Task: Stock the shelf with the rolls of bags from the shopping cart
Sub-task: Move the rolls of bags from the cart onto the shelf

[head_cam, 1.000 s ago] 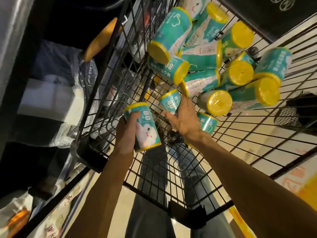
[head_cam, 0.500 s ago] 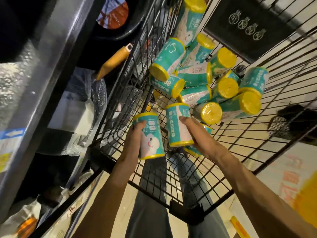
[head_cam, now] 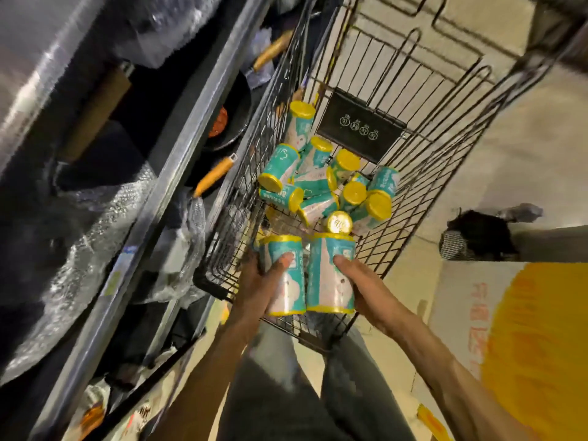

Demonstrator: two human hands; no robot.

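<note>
- Left hand [head_cam: 264, 288] is wrapped around one teal roll [head_cam: 284, 278], thumb across the front, held upright over the near end of the cart [head_cam: 423, 173].
- Right hand [head_cam: 366, 288] grips a second roll [head_cam: 331, 275] the same way, touching the first.
- Rest of the rolls [head_cam: 324, 183] are a messy pile on the cart floor, yellow caps pointing all over.
- Shelf [head_cam: 178, 173] sits just left of the cart, with pans [head_cam: 229, 122] and bubble wrap [head_cam: 92, 237] on it.

Rolls [head_cam: 331, 275]: teal and white wrap, yellow caps and rims. Cart [head_cam: 413, 128]: dark wire grid, black plate with white symbols. Pan handles [head_cam: 213, 176]: orange. Shelf [head_cam: 178, 173]: grey metal.
</note>
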